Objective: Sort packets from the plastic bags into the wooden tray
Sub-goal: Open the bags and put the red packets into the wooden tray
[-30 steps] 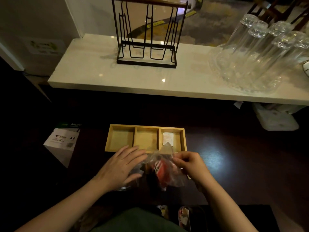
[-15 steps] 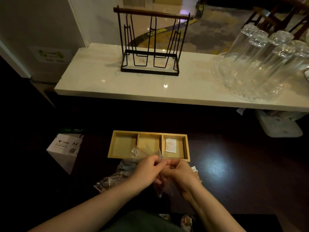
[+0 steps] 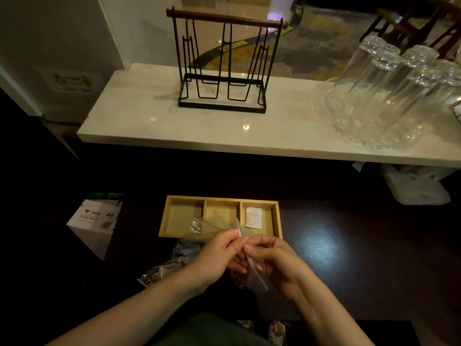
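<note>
A three-compartment wooden tray (image 3: 279, 218) lies on the dark table. One white packet (image 3: 253, 217) rests in its right compartment; the other two compartments look bare. Just in front of the tray, my left hand (image 3: 214, 258) and my right hand (image 3: 272, 258) meet, both pinching the top edge of a small clear plastic bag (image 3: 254, 275) that hangs down between them. More crumpled clear plastic bags (image 3: 172, 260) lie under and left of my left hand, one corner overlapping the tray's front edge. The held bag's contents are too dim to make out.
A white A4 paper box (image 3: 94, 223) stands left of the table. Behind, a pale marble shelf (image 3: 149, 121) carries a black wire rack (image 3: 222, 68) and a glass tray of upturned tumblers (image 3: 389, 96). A white cloth-like object (image 3: 419, 191) lies under the shelf at right.
My left hand left the bag pile and joined my right at the top of the small bag. The red packet seen inside earlier no longer shows. The camera tilted slightly.
</note>
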`<state>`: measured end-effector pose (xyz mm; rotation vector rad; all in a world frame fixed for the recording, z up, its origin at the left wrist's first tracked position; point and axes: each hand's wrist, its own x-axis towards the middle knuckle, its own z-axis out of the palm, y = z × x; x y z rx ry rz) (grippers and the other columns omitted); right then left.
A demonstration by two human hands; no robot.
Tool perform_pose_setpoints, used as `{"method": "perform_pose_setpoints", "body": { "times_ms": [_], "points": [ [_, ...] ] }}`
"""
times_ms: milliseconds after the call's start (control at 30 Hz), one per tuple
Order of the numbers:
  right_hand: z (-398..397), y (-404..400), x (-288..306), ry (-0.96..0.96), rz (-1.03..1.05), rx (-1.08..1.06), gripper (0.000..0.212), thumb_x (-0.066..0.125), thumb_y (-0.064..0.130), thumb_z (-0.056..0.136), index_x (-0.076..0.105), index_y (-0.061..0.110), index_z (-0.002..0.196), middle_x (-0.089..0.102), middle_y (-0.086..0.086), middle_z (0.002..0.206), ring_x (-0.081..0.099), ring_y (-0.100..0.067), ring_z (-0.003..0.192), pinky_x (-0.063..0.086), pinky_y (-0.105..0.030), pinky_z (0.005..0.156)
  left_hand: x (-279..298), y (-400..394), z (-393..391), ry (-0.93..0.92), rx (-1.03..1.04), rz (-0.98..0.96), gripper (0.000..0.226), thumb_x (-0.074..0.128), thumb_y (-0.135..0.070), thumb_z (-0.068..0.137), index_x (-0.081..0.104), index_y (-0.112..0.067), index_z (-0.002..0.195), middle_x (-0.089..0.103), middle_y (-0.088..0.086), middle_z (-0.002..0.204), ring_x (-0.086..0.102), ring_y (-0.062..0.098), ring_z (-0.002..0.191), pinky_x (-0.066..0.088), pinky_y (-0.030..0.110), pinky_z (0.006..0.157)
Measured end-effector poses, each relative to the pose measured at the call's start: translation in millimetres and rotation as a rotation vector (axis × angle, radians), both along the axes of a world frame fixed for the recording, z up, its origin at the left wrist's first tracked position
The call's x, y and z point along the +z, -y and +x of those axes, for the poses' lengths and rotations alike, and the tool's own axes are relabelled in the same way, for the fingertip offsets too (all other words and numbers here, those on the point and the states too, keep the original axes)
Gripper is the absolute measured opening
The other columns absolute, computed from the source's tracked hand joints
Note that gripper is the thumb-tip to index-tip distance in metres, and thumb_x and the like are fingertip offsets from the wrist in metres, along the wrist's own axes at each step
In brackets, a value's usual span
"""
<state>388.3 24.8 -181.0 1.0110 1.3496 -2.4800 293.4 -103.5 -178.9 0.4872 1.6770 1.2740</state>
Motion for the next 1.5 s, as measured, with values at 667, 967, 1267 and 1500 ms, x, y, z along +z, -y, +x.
{"method": "perform_pose_setpoints", "body": {
  "times_ms": [667, 967, 1267, 1500],
  "points": [
    [6, -2, 21, 0.058, 0.488, 0.006, 0.015, 0.068, 0.000, 0.080, 0.072, 0.009, 0.070, 0.070, -0.012, 0.069, 0.066, -0.021, 0.063, 0.053, -0.032, 0.061, 17, -4, 7, -0.207, -0.106, -0.030, 0.020, 0.039, -0.022, 0.099, 0.050, -0.007, 0.093, 0.059, 0.028, 0.099, 0.066, 0.036, 0.086, 0.059, 0.045, 0.072],
    [18, -32, 22, 0.038, 1.519, 0.108, 0.011, 0.068, 0.007, 0.080, 0.061, 0.014, 0.076, 0.059, 0.007, 0.075, 0.057, -0.011, 0.061, 0.043, -0.019, 0.053, 30, 12, -12, -0.420, -0.408, -0.243, 0.023, 0.042, -0.022, 0.097, 0.047, -0.021, 0.075, 0.066, 0.001, 0.085, 0.065, 0.014, 0.080, 0.058, 0.033, 0.072],
    [27, 2, 58, -0.321, 1.532, 0.294, 0.019, 0.065, 0.036, 0.086, 0.055, 0.025, 0.096, 0.051, 0.019, 0.091, 0.053, 0.002, 0.079, 0.041, -0.005, 0.069, 52, 1, -13, -0.524, -0.291, -0.175, 0.033, 0.045, -0.017, 0.094, 0.042, -0.018, 0.061, 0.041, -0.005, 0.082, 0.055, 0.022, 0.086, 0.043, 0.032, 0.077],
    [-12, 19, 67, -0.396, 1.781, 0.372, 0.018, 0.048, 0.046, 0.089, 0.045, 0.029, 0.085, 0.062, 0.006, 0.070, 0.062, -0.017, 0.064, 0.041, -0.029, 0.050, 65, 13, -33, -0.195, -0.036, 0.134, 0.026, 0.048, -0.023, 0.087, 0.056, -0.020, 0.063, 0.054, -0.004, 0.070, 0.056, 0.012, 0.069, 0.048, 0.026, 0.064]
  ]
}}
